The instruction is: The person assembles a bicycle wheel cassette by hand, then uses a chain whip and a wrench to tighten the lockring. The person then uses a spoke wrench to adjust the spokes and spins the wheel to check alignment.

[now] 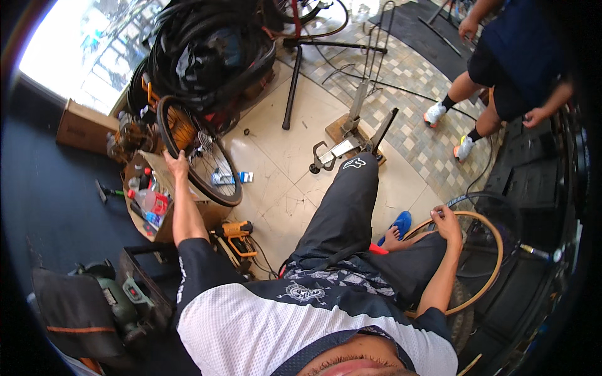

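Note:
My left hand (177, 164) is closed round the tyre of a bicycle wheel (233, 198), which leans upright at the left. The wheel has a dark tyre, spokes and a sprocket cluster. On my right, my right hand (446, 224) is closed on a tan bicycle tyre (500, 250) that loops down beside my leg. A dark hoop with pale lettering (461, 199) passes close to those fingers; whether they touch it I cannot tell. Blue and white small packages (246, 177) lie on the floor behind the wheel.
An open cardboard box (158, 164) of bottles stands beside the wheel. Near it lies an orange corded power tool (236, 232). A metal stand (342, 149) rises ahead of my knee. Black tyres (188, 56) are heaped at the back left. Another person (520, 62) stands at the far right.

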`<state>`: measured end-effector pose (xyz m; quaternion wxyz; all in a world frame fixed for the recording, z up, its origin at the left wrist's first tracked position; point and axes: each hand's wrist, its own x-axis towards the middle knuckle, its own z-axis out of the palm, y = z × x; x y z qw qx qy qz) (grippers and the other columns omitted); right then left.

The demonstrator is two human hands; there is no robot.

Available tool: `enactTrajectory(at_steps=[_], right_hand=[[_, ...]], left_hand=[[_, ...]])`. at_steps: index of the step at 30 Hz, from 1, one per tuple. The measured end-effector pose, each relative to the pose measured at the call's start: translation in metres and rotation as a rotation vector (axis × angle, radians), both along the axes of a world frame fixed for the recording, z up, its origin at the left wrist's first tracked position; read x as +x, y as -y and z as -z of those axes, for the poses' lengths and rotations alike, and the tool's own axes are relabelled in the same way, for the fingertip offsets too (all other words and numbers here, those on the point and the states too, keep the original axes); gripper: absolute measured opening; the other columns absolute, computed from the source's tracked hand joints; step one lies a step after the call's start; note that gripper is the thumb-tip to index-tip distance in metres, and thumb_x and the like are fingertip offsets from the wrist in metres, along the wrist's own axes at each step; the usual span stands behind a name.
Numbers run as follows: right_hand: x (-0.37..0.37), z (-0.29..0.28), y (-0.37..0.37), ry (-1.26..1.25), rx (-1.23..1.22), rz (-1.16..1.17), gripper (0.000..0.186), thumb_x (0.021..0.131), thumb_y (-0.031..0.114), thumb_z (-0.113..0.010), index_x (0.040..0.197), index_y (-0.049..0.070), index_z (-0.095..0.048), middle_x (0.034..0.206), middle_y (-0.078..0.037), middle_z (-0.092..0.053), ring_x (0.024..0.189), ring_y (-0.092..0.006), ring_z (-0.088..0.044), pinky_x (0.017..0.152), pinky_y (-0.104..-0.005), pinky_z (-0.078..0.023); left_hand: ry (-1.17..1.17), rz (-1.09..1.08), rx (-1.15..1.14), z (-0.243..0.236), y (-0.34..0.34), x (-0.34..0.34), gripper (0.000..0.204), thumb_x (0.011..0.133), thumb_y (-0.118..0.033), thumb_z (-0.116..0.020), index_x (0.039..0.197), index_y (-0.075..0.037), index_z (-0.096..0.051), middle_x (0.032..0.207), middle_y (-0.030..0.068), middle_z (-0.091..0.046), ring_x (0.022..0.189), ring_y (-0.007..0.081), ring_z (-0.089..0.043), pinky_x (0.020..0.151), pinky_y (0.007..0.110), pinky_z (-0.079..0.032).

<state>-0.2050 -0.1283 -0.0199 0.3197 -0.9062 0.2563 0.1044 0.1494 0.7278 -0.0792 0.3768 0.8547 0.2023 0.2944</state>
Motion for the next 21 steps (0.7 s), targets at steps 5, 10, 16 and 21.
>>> enactTrajectory(at_steps=[5,10,16,21], right_hand=[[-0.013,-0.006,0.013,0.086,0.042,0.051,0.038,0.098,0.032,-0.069,0.117,-0.001,-0.067,0.098,-0.019,-0.074,0.090,-0.0301,-0.072,0.081,-0.0415,-0.055],[-0.019,0.006,0.011,0.149,0.038,0.036,0.037,0.097,0.033,-0.070,0.114,-0.001,-0.068,0.097,-0.020,-0.074,0.089,-0.0306,-0.072,0.080,-0.0416,-0.055],[-0.032,0.018,0.005,0.195,-0.031,0.076,0.036,0.096,0.038,-0.070,0.112,0.005,-0.070,0.101,-0.019,-0.076,0.093,-0.0323,-0.074,0.081,-0.0420,-0.056],[-0.055,0.016,0.012,0.382,0.050,0.178,0.034,0.097,0.035,-0.070,0.114,0.005,-0.071,0.101,-0.019,-0.076,0.093,-0.0320,-0.074,0.080,-0.0413,-0.056]], left_hand=[[-0.131,0.089,0.183,-0.113,0.052,0.020,0.033,0.087,-0.018,-0.079,0.115,-0.003,-0.070,0.103,0.0206,-0.075,0.093,0.0377,-0.073,0.086,0.047,-0.055],[-0.129,0.411,0.360,-0.328,0.059,-0.003,0.054,0.090,-0.028,-0.080,0.133,0.002,-0.066,0.103,0.0175,-0.076,0.093,0.0284,-0.073,0.081,0.040,-0.057],[0.038,0.701,0.184,-0.536,0.203,-0.055,0.048,0.093,-0.025,-0.077,0.134,-0.002,-0.065,0.084,0.0007,-0.063,0.069,0.0097,-0.054,0.060,0.026,-0.043],[0.226,0.780,0.413,-0.638,0.276,-0.045,0.050,0.092,-0.034,-0.078,0.133,-0.007,-0.068,0.087,0.0005,-0.069,0.071,0.0079,-0.059,0.065,0.024,-0.044]])
